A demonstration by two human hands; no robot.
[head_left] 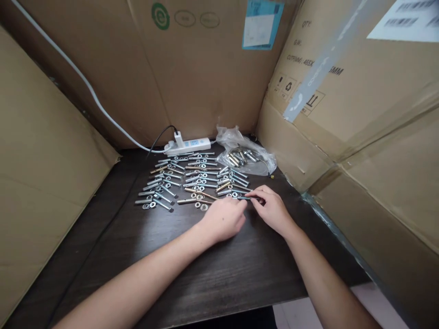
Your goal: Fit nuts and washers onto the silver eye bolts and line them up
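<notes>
Head view: my right hand (270, 208) has thumb and fingers pinched narrow on one end of a slim bolt (243, 198), which lies nearly level between my hands at the near end of the right-hand column. My left hand (224, 218) is just left of it, back up, fingers curled under; its fingertips are hidden, so can't tell if it grips anything.

Around that, loose hardware in three rough columns: silver bolts (163, 205) on the left, gold-toned pieces (193, 191) mixed with silver in the middle, washers and nuts (204, 207) lying among them. Behind the right-hand column, a clear plastic bag (228, 135) with more metal pieces (236, 157) in it. Left of the bag, a white power strip (197, 146) with a plug in it, black cable (118, 209) and white cable (85, 82) running off left. All on a dark tabletop (164, 260), cardboard (206, 82) on three sides
</notes>
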